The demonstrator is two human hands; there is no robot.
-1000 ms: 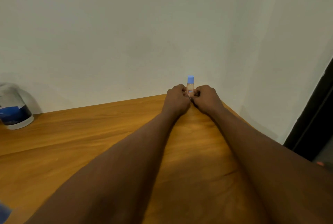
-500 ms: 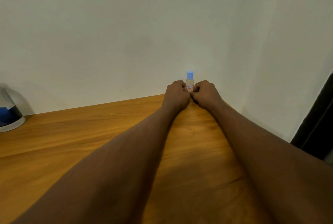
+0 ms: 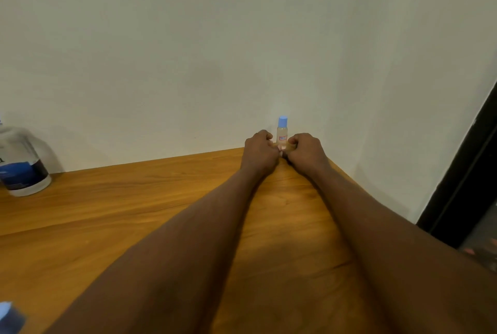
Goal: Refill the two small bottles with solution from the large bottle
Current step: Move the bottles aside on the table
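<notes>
Small bottle [image 3: 282, 133] stands upright by the wall [image 3: 188, 51], cap up. Left hand [image 3: 259, 149] and right hand [image 3: 306, 150], curled, seemingly pinch its base; large bottle [image 3: 22, 169] far left along the wall.

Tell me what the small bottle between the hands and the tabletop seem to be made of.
The small bottle looks like clear plastic: see-through body, label, matte light-blue cap. Glass cannot be ruled out. The tabletop looks like wood or wood-look laminate, smooth satin finish: brown grain streaks, soft sheen.
</notes>
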